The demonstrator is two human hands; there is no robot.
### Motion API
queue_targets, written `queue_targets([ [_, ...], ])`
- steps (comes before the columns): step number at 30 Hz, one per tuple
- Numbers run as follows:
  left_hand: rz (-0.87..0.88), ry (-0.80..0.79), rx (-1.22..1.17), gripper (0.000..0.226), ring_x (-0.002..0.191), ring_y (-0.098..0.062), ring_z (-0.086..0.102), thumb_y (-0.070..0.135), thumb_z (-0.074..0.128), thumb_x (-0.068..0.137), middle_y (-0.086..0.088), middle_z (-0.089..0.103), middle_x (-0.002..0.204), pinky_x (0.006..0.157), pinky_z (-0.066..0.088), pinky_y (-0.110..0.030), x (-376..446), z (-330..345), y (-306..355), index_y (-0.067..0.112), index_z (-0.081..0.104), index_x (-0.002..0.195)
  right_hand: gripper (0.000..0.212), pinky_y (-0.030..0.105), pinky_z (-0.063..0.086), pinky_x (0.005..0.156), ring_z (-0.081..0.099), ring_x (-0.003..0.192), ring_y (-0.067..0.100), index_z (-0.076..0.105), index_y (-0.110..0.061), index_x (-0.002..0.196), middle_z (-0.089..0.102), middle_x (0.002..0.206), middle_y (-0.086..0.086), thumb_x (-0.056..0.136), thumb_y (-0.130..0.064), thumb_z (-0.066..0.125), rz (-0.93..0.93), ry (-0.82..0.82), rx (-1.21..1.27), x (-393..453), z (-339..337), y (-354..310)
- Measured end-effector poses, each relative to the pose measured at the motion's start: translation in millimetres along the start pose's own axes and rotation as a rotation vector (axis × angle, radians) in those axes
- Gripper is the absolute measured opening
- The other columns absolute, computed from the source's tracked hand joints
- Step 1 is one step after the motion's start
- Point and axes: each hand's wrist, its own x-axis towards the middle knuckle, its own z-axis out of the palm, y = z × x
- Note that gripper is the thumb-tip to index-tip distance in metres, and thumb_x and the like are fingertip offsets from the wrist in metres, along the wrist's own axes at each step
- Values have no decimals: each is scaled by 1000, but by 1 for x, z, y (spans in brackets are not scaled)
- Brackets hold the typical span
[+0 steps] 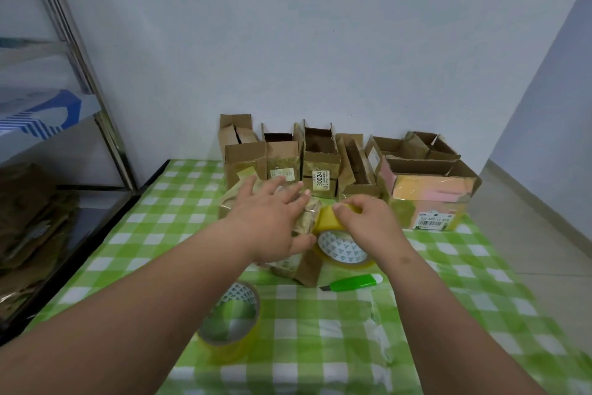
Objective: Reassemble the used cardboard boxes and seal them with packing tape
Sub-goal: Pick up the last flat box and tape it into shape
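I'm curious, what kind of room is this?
Probably a small packing or storage room: open used boxes line the wall, tape rolls lie on the checked table, and a metal shelf stands alongside.

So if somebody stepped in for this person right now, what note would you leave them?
Left hand: flat, pressing the box being taped.
Right hand: gripping the tape roll against that box.
Nearby: spare tape roll close to you, green cutter just this side of the box.
Done: a row of open boxes stands along the wall.
Left: finish this strip, cut it; whether the row needs more taping is unclear.
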Motion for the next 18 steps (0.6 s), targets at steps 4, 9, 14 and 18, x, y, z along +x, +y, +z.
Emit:
queue_targets([
  [4, -18, 66, -27, 69, 142, -22, 16, 58, 30, 96, 5, 18, 157, 112, 18, -49, -8, 0, -13, 34, 8, 157, 14, 33, 49, 69, 61, 76, 17, 72, -20, 94, 68, 85, -2, 90, -23, 59, -1, -48, 140, -5, -2, -11],
  [9, -47, 111, -80, 63, 144, -17, 17, 46, 32, 100, 9, 18, 160, 117, 14, -52, -20, 11, -19, 31, 11, 157, 15, 33, 49, 69, 64, 80, 25, 73, -15, 94, 68, 83, -5, 87, -10, 60, 21, -131, 278, -16, 2, -18],
  [14, -112, 114, -110, 69, 151, -13, 4, 51, 37, 101, 12, 6, 164, 115, 2, -68, -30, 24, -18, 32, 3, 157, 25, 33, 54, 75, 68, 82, 18, 71, -25, 97, 72, 87, -2, 88, -4, 61, 7, -196, 373, -28, 7, -17],
  [18, -69, 144, -327, 65, 151, -11, 0, 40, 41, 104, 12, 5, 165, 123, 10, -39, -30, 28, -26, 29, 7, 158, 35, 33, 55, 86, 67, 96, 16, 65, -20, 122, 70, 107, 0, 89, -8, 68, 18, -221, 503, -39, 13, -9],
])
